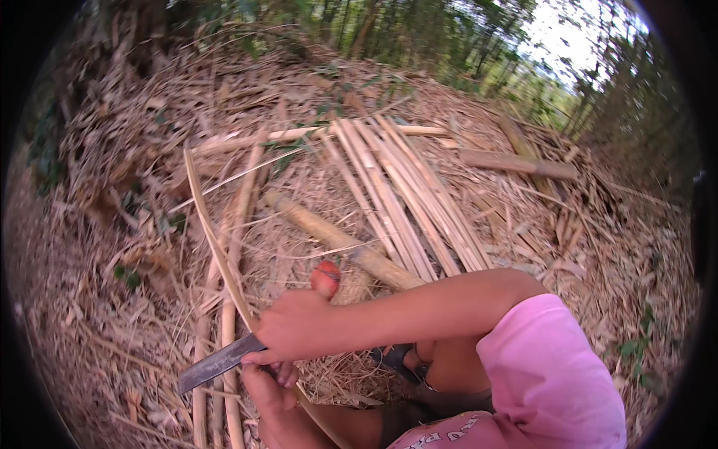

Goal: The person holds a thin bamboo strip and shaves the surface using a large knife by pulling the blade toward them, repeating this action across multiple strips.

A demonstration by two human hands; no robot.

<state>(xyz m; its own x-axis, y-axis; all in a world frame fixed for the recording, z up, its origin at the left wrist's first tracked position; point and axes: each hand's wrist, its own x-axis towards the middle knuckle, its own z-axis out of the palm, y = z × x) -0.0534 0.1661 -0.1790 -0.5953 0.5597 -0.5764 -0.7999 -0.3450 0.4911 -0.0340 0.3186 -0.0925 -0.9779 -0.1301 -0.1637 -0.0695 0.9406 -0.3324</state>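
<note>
Bamboo strip [217,247], thin and pale, runs long and slightly bowed: its far end rises up and to the left of the knife [217,364], and its near end passes down under both hands toward the person's lap. The right hand [295,327] is closed tight round the knife's red-ended handle [325,278], and the dark blade points left and down, crossing the strip at a slant just left of that fist. The left hand [268,388] sits directly below the blade, fingers curled shut on the strip, so it is the nearer hand to the strip's lower stretch. Beyond the knife, a thick bamboo pole [340,243] and a fan of split slats [404,194] lie on dry leaves.
</note>
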